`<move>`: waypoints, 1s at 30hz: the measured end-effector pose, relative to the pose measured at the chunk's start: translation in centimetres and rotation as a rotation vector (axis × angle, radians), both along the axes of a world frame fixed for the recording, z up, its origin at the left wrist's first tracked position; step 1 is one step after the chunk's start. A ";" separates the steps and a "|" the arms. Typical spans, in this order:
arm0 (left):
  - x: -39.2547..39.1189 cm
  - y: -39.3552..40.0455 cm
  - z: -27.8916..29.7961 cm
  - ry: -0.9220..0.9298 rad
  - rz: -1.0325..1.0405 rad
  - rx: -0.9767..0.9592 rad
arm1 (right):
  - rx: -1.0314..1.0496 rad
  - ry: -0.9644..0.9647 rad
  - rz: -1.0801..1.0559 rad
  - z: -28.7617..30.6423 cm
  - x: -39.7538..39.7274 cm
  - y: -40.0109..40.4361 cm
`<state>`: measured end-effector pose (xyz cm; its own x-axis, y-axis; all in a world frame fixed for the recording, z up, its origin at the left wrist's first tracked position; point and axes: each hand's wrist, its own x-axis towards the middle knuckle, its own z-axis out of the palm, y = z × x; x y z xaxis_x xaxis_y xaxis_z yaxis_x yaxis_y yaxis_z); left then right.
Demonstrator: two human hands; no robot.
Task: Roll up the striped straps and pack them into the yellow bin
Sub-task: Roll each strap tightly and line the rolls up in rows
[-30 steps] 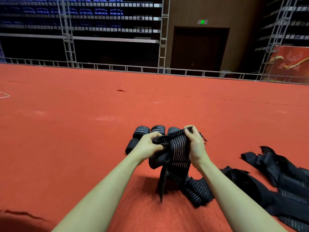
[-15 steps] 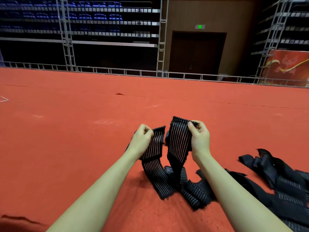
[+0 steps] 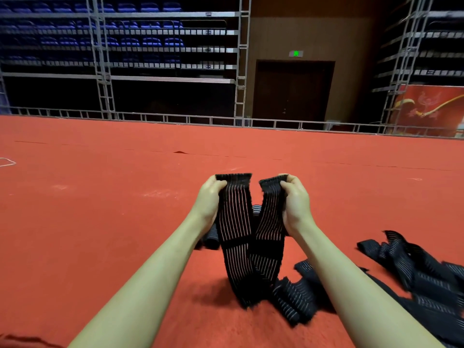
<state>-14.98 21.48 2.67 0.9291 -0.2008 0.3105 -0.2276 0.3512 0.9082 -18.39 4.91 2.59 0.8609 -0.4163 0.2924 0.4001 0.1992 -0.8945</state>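
Both hands, left (image 3: 212,197) and right (image 3: 295,202), pinch one strap (image 3: 236,232) by its ends, apparently finding the end from which to start rolling

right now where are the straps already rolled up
In the head view the rolled straps lie on the red floor at centre, mostly hidden behind the held strap and left hand.

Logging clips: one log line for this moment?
left hand grips strap end | right hand grips other end | strap unrolled | yellow bin unseen
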 end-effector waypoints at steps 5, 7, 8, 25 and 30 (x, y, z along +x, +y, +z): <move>-1.5 -0.8 1.2 -0.102 -0.182 0.103 | 0.168 -0.104 0.226 1.4 -0.9 0.9; -1.7 -1.3 1.2 -0.113 -0.247 0.111 | 0.195 -0.092 0.290 1.4 -1.0 1.3; -1.8 -1.6 1.2 -0.115 -0.274 0.104 | 0.208 -0.076 0.315 1.3 -1.0 1.5; -1.2 -2.6 -0.3 -0.112 -0.015 0.043 | -0.015 -0.047 0.330 -0.5 -1.6 1.9; -1.0 -2.9 -0.1 -0.185 0.174 0.043 | -0.127 -0.114 0.281 -0.5 -1.6 2.1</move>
